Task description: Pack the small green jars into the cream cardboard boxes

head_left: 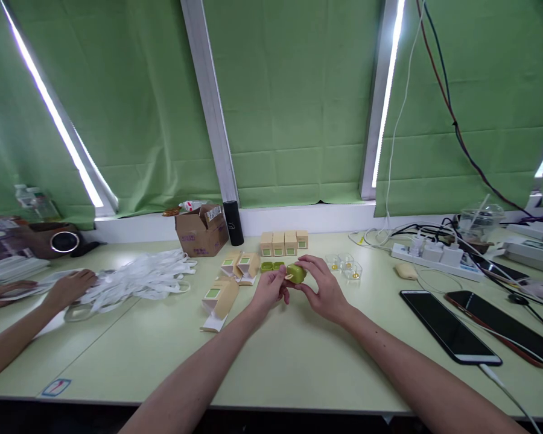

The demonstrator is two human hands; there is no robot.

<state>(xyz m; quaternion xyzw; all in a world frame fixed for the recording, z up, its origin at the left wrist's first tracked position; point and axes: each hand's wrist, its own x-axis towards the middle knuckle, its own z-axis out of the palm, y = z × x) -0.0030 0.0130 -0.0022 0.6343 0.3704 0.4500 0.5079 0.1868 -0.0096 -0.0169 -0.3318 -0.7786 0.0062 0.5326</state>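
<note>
Steadying the green case [297, 273] over the table [276, 367] calls for light fingertips: the left hand [269, 290] pinches its left side, the right hand [324, 290] clasps its right.

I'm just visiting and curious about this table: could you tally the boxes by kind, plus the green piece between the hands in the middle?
Back-row small tan boxes: 4
Nearer small tan boxes: 3
Brown cardboard box: 1
Green piece between the left hand and right hand: 1
Total: 9
</note>
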